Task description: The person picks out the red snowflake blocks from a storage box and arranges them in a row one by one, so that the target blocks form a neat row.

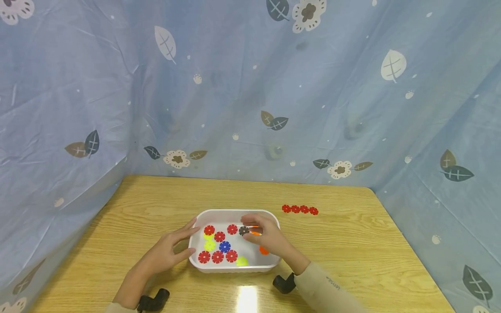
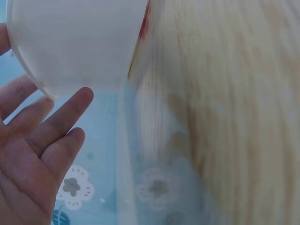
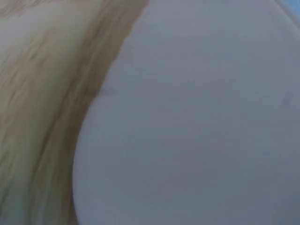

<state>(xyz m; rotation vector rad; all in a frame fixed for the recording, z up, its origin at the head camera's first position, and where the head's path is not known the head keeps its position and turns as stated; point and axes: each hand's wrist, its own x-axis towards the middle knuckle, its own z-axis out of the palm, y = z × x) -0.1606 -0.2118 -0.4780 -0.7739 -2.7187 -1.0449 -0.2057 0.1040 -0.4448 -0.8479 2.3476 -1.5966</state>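
A white plastic tray [image 1: 235, 268] holds notched plastic discs: several red ones, such as the red disc [image 1: 217, 257], plus a blue disc [image 1: 225, 247], yellow discs [image 1: 209, 245], a black disc [image 1: 244, 231] and orange discs [image 1: 264, 250]. My left hand [image 1: 166, 252] is at the tray's left end, fingers spread against the rim; the left wrist view has these fingers [image 2: 70, 110] beside the tray wall. My right hand [image 1: 270, 237] reaches over the tray's right part, thumb and fingers apart around the black and orange discs. In the right wrist view only the tray's outer wall [image 3: 187, 117] shows, not the hand.
Behind the tray to the right, several red discs [image 1: 300, 209] lie in a row on the wooden table [image 1: 352, 252]. A blue patterned curtain [image 1: 235, 87] hangs along the back and sides. Black wrist camera mounts [image 1: 284, 283] sit by both wrists.
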